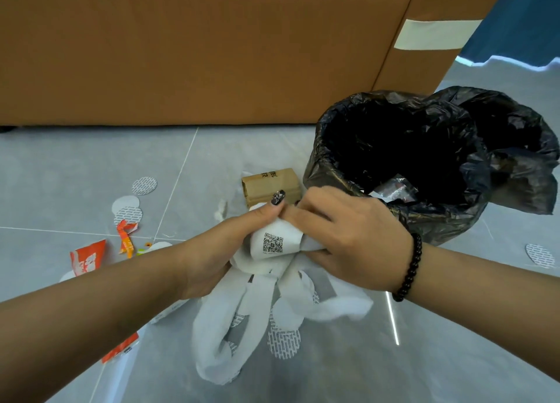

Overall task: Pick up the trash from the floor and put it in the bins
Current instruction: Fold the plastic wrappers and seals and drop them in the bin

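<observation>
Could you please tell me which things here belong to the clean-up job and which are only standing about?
Job:
left hand and right hand, both gripping the white paper bundle
black-lined bin
brown carton
orange wrappers
round white seals

Standing about:
brown sofa
blue curtain

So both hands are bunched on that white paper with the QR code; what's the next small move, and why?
Probably lift the white paper bundle up and right over the rim of the black-lined bin. The left hand and right hand both grip it, its loose strips hang toward the floor, and the bin's open mouth sits just beyond the right hand.
</observation>
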Motion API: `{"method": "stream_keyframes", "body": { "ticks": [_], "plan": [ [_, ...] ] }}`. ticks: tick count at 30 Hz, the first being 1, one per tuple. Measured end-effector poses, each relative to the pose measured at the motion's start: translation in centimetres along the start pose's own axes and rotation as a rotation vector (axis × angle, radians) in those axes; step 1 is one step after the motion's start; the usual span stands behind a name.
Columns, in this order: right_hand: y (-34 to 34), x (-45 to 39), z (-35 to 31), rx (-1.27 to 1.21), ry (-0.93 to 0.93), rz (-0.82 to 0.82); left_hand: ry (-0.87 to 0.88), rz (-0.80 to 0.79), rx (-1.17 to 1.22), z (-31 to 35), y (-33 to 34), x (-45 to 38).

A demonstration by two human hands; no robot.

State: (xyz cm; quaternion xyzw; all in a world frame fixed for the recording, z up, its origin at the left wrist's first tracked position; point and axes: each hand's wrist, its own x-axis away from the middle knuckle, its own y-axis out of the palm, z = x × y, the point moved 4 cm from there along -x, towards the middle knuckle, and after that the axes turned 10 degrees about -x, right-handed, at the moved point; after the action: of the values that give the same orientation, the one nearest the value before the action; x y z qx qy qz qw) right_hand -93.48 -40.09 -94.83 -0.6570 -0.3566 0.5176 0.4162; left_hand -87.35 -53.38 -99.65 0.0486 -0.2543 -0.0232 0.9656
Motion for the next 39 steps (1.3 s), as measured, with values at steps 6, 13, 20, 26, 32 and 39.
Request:
{"method": "stream_keyframes", "body": {
  "ticks": [6, 13, 20, 26, 32, 39],
  "plan": [
    [0.2, -0.2, 2.1, -0.448, 0.202, -0.058, 0.034, 0.062, -0.021, 0.2, -0.4, -0.2],
    [0.7, 0.7, 3.0, -1.061, 0.741, -0.038, 0.196, 0.131, 0.064, 0.8, -1.1, 0.2],
    [0.4, 0.3, 2.7, -1.336, 0.763, 0.146, 0.100, 0.052, 0.072, -0.2, -0.8, 0.1],
    [-0.5, 0.0, 2.7, -1.041, 0.483, 0.247, 0.064, -0.144, 0.230, 0.7, 0.0, -0.1],
    [-1.8, 0.2, 1.0, -0.509, 0.090, 0.286, 0.064, -0.282, 0.426, 0.7, -0.2, -0.4],
    [-0.2, 1.0, 0.8, -0.311, 0.020, 0.100, 0.079, -0.079, 0.379, 0.5, -0.4, -0.7]
  ]
}}
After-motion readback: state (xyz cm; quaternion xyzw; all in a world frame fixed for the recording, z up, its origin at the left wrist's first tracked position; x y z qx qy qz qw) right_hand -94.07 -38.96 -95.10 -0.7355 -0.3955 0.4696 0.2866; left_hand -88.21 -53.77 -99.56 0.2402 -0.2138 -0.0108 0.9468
